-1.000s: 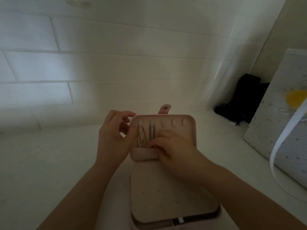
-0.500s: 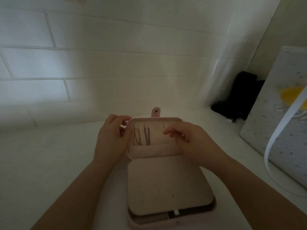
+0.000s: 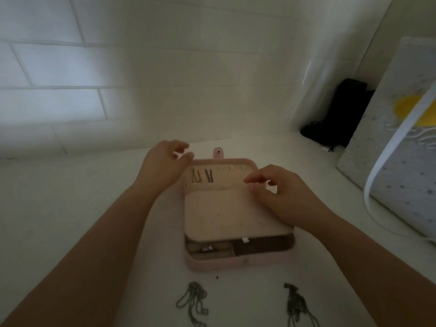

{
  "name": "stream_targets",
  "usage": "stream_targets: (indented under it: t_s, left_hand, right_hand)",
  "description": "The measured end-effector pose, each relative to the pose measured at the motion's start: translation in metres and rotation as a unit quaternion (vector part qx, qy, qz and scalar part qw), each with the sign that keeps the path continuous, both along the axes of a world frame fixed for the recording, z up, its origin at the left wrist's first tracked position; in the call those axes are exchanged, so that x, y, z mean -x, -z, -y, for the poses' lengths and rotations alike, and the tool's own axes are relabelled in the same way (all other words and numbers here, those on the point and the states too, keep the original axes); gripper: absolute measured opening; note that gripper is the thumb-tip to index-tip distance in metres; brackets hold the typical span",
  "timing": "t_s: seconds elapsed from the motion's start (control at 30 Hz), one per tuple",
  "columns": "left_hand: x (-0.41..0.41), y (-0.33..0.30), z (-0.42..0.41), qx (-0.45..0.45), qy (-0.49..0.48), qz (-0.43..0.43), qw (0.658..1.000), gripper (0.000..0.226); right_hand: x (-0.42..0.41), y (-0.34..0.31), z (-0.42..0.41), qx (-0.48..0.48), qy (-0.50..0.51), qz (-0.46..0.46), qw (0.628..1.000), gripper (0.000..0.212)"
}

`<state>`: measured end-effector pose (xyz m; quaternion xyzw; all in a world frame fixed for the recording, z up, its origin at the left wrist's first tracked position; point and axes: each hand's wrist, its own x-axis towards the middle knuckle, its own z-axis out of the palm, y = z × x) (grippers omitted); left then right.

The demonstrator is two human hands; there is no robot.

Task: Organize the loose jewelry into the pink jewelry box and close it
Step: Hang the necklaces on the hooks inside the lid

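Head view: the white worktop runs up to a white brick wall at its far edge. At the right edge stands a pale dotted gift bag with a yellow patch and a white ribbon handle; behind it, in the far right corner, a black pouch leans against the wall.

The pink jewelry box lies open near the middle of the worktop, its lid raised toward the wall with a snap tab sticking up from its top edge. A flat insert panel covers most of the base — only the front compartments show, with something small and pale in the left one. A few thin chains hang from the hooks at the lid's left side.

The left hand holds the lid's upper left corner, thumb and fingers loosely curled. The right hand hovers at the lid's right side, fingertips pinched together — whether they grip anything I cannot tell.

At the near edge lie 2 loose necklaces: 1 left, 1 right, well apart.
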<state>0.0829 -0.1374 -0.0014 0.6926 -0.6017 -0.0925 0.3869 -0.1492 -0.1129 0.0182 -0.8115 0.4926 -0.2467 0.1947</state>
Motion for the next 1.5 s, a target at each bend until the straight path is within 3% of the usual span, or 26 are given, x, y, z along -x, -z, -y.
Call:
stream_targets:
  t_s: [0.2, 0.33, 0.47, 0.53, 0.63, 0.7, 0.83, 0.87, 0.97, 1.07, 1.2, 1.23, 1.33, 1.4, 1.5]
  left_hand:
    - [0.024, -0.045, -0.092, 0.093, 0.197, 0.019, 0.976, 0.011]
    - [0.024, -0.034, -0.157, 0.026, 0.290, 0.073, 0.954, 0.015]
    - [0.015, 0.004, -0.190, -0.025, 0.263, 0.047, 0.963, 0.021]
    - [0.014, 0.021, -0.194, -0.046, 0.210, 0.034, 0.976, 0.033]
    - [0.021, 0.036, -0.190, -0.046, 0.149, 0.084, 0.984, 0.053]
    - [0.028, 0.037, -0.186, -0.052, 0.141, 0.089, 0.985, 0.045]
    - [0.038, 0.035, -0.182, -0.042, 0.175, 0.063, 0.982, 0.009]
    - [0.040, 0.035, -0.182, -0.042, 0.181, 0.055, 0.981, 0.011]
    - [0.051, 0.031, -0.184, -0.030, 0.185, -0.016, 0.982, 0.015]
    - [0.065, 0.023, -0.183, -0.016, 0.165, -0.173, 0.971, 0.011]
    - [0.071, 0.018, -0.176, -0.016, 0.162, -0.317, 0.934, 0.008]
    - [0.070, 0.018, -0.175, -0.017, 0.157, -0.353, 0.922, 0.008]
    - [0.066, 0.019, -0.173, -0.034, 0.158, -0.461, 0.872, 0.011]
    - [0.065, 0.019, -0.174, -0.045, 0.159, -0.528, 0.833, 0.010]
    - [0.064, 0.015, -0.175, -0.045, 0.175, -0.620, 0.763, 0.018]
  right_hand:
    - [0.011, -0.031, -0.055, 0.075, -0.041, 0.062, 0.994, 0.014]
    - [0.014, -0.031, -0.097, -0.001, -0.148, -0.009, 0.989, 0.014]
    - [0.007, -0.004, -0.111, -0.009, -0.203, -0.122, 0.971, 0.017]
    - [0.002, 0.007, -0.112, -0.017, -0.199, -0.121, 0.972, 0.019]
    - [-0.004, 0.019, -0.111, -0.037, -0.182, -0.094, 0.978, 0.020]
    - [-0.004, 0.023, -0.111, -0.046, -0.175, -0.084, 0.980, 0.021]
    - [-0.003, 0.029, -0.113, -0.034, -0.172, -0.074, 0.982, 0.023]
    - [-0.003, 0.030, -0.114, -0.036, -0.167, -0.065, 0.983, 0.024]
    - [-0.002, 0.030, -0.115, -0.065, -0.162, -0.009, 0.985, 0.029]
    - [-0.002, 0.030, -0.116, -0.080, -0.163, 0.035, 0.983, 0.035]
    - [-0.001, 0.028, -0.116, -0.062, -0.112, 0.097, 0.987, 0.013]
    - [0.000, 0.027, -0.115, -0.085, -0.106, 0.120, 0.983, 0.008]
    - [0.004, 0.022, -0.114, -0.161, -0.093, 0.186, 0.965, 0.023]
    - [0.006, 0.020, -0.112, -0.200, -0.077, 0.234, 0.948, 0.018]
    - [0.009, 0.020, -0.109, -0.262, -0.057, 0.330, 0.905, 0.025]
